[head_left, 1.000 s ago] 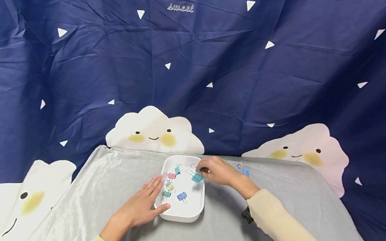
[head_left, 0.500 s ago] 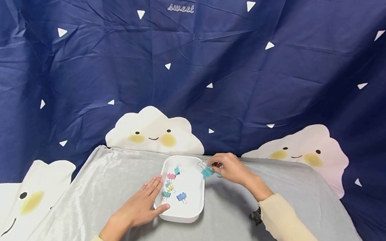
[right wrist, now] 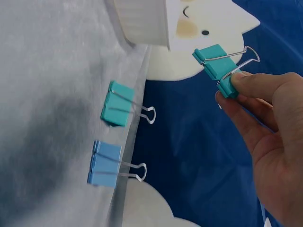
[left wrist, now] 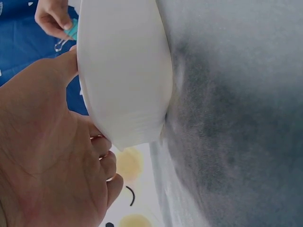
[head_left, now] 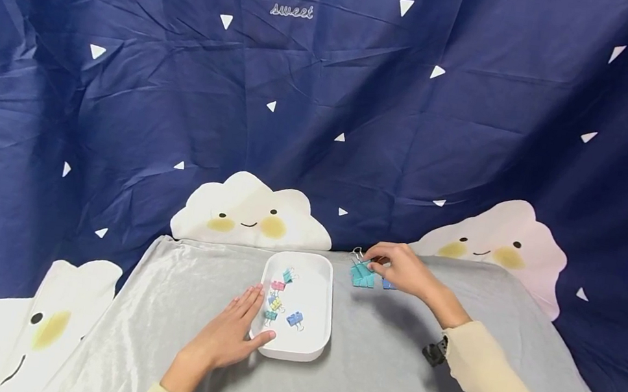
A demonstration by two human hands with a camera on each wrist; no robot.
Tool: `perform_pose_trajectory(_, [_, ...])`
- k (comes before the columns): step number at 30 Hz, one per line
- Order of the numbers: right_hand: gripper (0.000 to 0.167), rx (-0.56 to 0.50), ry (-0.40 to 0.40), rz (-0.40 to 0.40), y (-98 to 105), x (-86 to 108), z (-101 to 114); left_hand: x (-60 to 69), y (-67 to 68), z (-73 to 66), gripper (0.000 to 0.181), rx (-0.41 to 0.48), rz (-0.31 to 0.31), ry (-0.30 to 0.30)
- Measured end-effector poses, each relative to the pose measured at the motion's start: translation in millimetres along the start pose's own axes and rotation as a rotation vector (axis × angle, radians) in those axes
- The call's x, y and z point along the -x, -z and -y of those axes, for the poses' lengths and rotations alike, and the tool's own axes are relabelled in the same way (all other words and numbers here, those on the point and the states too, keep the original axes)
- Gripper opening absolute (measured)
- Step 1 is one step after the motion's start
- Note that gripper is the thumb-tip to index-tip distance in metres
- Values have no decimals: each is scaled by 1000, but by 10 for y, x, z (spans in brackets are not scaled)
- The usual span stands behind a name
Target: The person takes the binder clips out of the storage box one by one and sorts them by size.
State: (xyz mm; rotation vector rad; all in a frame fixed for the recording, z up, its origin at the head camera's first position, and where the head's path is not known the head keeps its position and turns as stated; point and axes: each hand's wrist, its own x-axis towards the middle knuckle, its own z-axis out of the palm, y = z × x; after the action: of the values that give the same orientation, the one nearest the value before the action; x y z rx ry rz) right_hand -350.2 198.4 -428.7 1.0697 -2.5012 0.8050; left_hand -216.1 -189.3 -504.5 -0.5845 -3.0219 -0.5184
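A large teal binder clip (right wrist: 217, 61) is pinched between the thumb and fingers of my right hand (head_left: 406, 271), raised above the table beyond the box's right side. Below it, another teal binder clip (right wrist: 118, 104) and a blue binder clip (right wrist: 105, 163) stand on the cloth near the far edge. My left hand (head_left: 228, 332) lies against the left side of a white box (head_left: 294, 354), its fingers extended along the rim and its thumb over the near corner. Inside the box are a small blue clip (head_left: 295, 318), a pink clip (head_left: 277, 285), a yellow clip (head_left: 276, 304) and other small clips.
Grey velvety cloth (head_left: 374, 373) covers the table, whose far edge meets a dark blue curtain (head_left: 326, 93) printed with white clouds. Cloth extends to the right of the box and in front of it.
The right hand has carried the large teal clip out of the box, rightward to above the two clips on the cloth. The left hand stays at the box.
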Motion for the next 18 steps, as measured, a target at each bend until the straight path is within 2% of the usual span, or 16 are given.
perform_pose_trajectory(6, [15,-11,-41,-25,101,116,-127,2,26,-22,94,2,2,1])
perform_pose_trajectory(18, [18,-8,-139,-59,263,367,-332,-6,-5,1,95,1,6,4])
